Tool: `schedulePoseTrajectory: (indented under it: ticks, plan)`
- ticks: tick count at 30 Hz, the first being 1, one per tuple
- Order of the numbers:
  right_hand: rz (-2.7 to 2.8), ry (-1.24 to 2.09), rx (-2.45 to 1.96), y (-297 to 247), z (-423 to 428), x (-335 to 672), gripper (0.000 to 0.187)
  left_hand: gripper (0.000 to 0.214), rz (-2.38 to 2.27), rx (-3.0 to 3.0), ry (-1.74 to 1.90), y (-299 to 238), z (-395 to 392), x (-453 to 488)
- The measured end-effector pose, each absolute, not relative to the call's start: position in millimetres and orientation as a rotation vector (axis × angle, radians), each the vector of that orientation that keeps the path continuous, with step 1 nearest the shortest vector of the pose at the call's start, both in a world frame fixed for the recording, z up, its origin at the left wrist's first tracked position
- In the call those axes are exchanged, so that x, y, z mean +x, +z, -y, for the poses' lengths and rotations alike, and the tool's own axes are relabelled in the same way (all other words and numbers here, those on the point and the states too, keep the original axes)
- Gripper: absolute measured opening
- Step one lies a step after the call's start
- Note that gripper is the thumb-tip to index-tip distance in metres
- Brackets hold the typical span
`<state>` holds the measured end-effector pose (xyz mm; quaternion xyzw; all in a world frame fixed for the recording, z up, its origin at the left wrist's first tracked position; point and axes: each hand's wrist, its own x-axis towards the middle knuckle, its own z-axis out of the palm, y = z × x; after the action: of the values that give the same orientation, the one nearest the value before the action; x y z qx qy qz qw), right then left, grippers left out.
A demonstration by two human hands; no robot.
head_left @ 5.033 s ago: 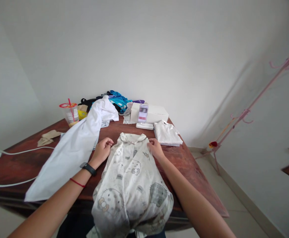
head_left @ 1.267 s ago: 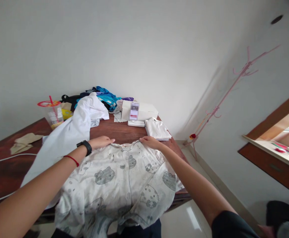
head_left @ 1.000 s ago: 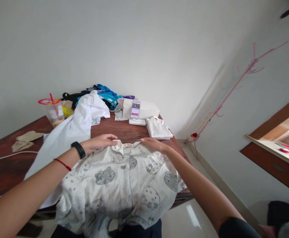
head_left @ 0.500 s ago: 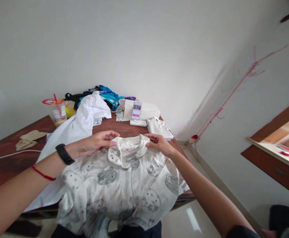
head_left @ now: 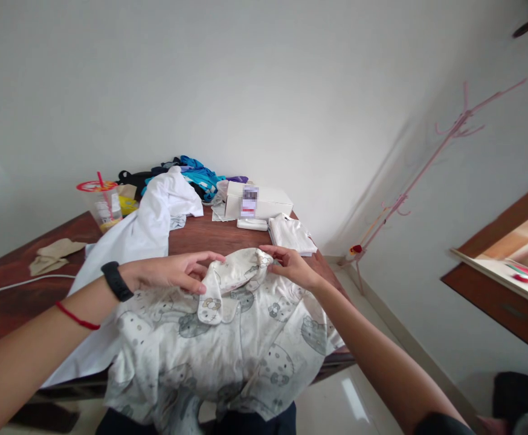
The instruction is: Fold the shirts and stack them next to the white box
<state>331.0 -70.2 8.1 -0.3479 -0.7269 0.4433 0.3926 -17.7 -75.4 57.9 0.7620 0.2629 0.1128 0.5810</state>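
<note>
A white shirt with grey cartoon cats lies spread on the brown wooden table and hangs over its front edge. Its collar end is lifted and folded toward me. My left hand, with a black band and a red string at the wrist, pinches the left side of the collar. My right hand pinches the right side of the collar. Both hands are closed on the cloth.
A large white garment lies to the left. Behind are a folded white cloth, a white box, a heap of dark and blue clothes, a plastic cup with a red straw, a beige rag and a white cable. A pink coat stand leans at the right wall.
Five seconds ago the shirt lay narrow; it has since been spread wide. In the last second both hands lifted the collar off the table and pulled it toward me, folding it over.
</note>
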Motion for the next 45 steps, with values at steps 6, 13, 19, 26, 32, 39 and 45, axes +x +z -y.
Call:
schedulePoseTrajectory:
  ticks: [6,13,19,26,32,39,45]
  plan:
    - [1.878,1.11,-0.862,8,72,330,0.066,0.054,-0.696,1.763,0.471,67,79,-10]
    - [1.801,1.166,-0.839,13,77,326,0.066,0.051,-0.763,1.613,0.597,68,82,-13]
    - [1.628,1.273,-0.835,14,77,321,0.053,0.048,-0.769,1.511,0.632,66,77,-21]
    - [1.46,1.267,-0.927,8,71,316,0.031,0.067,-0.803,1.531,0.599,59,69,-15]
    - [1.347,1.291,-0.916,4,64,311,0.031,0.053,-0.923,1.547,0.707,48,45,-12]
    - [1.131,1.383,-0.943,-4,44,303,0.038,0.086,-0.751,1.49,0.566,25,21,-20]
    - [1.062,1.405,-0.975,-24,28,303,0.042,0.116,-0.715,1.548,0.481,-17,11,-30]
